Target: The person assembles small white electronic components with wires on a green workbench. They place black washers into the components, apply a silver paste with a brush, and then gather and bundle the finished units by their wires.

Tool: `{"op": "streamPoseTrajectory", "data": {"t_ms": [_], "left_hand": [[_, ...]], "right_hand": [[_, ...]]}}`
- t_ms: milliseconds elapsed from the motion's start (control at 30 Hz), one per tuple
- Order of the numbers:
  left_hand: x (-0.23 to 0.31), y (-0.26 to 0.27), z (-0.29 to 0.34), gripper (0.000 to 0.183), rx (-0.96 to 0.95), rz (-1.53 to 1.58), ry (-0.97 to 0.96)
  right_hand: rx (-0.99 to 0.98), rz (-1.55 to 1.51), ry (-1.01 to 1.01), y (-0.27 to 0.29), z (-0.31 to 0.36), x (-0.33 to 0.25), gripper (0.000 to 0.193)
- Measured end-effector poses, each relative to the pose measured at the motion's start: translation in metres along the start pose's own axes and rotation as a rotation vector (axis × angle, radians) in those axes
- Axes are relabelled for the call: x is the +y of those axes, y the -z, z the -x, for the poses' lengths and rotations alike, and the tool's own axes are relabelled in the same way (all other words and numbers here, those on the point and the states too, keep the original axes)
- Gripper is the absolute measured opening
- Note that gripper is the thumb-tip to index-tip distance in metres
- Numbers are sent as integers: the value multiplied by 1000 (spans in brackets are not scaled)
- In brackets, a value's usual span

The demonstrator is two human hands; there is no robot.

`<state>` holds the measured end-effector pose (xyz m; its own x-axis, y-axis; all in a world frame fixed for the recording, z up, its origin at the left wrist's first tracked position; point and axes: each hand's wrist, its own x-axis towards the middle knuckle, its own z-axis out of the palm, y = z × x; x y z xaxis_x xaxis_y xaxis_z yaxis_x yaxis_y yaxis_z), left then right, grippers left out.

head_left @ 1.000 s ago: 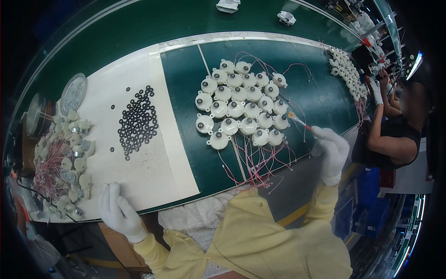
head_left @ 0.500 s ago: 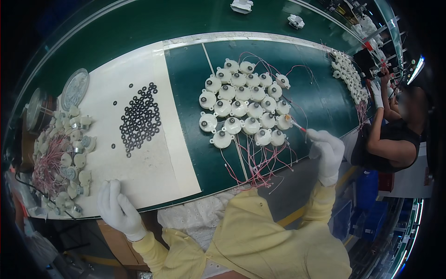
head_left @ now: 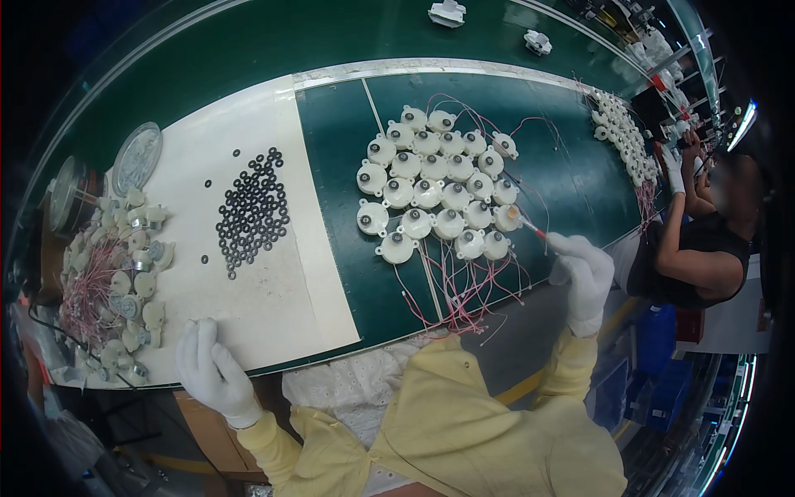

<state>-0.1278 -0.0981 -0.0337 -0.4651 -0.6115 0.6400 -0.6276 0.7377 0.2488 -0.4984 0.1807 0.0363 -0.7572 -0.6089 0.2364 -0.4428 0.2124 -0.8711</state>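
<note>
In my white-gloved right hand (head_left: 585, 280) is a thin brush (head_left: 530, 224) with a red-and-white handle, pinched between the fingers. Its orange-brown tip meets the top of a round white motor (head_left: 507, 219) at the right side of a group of similar motors (head_left: 431, 166). Most of these carry a dark ring or hub at the centre; the one under the brush shows an orange-brown middle. Pink and red wires (head_left: 460, 286) trail from the group toward the near edge. My gloved left hand (head_left: 211, 373) rests at the table's near edge, fingers stretched and nothing visible in them.
Black rubber rings (head_left: 252, 207) lie scattered on a white sheet (head_left: 306, 282). Loose motors with wires (head_left: 108, 290) are piled at far left, beside a round clear lid (head_left: 136, 157). Beyond runs a green conveyor (head_left: 331, 33) with white parts. A co-worker (head_left: 704, 240) sits at right.
The two white parts on the conveyor have shifted right. The brush tip stays on the same motor, and my left hand is nearly still. The co-worker's hands have moved slightly.
</note>
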Motion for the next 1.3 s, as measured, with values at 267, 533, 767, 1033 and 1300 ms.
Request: {"op": "streamPoseTrajectory", "data": {"t_ms": [267,533,767,1033,1300], "left_hand": [[2,0,-1,28,-5,18,-5],[2,0,-1,27,-2,21,-1],[-1,-1,0,27,-2,24,-10],[-1,-1,0,28,1,30,-10],[0,0,0,27,-6,30,-15]], "right_hand": [[63,-167,-185,7,14,-7,42],[-112,-583,-515,4,13,-4,54],[-94,-739,-448,2,10,8,49],[-108,-706,-490,2,3,7,48],[-70,-607,-483,-1,2,-1,48]]}}
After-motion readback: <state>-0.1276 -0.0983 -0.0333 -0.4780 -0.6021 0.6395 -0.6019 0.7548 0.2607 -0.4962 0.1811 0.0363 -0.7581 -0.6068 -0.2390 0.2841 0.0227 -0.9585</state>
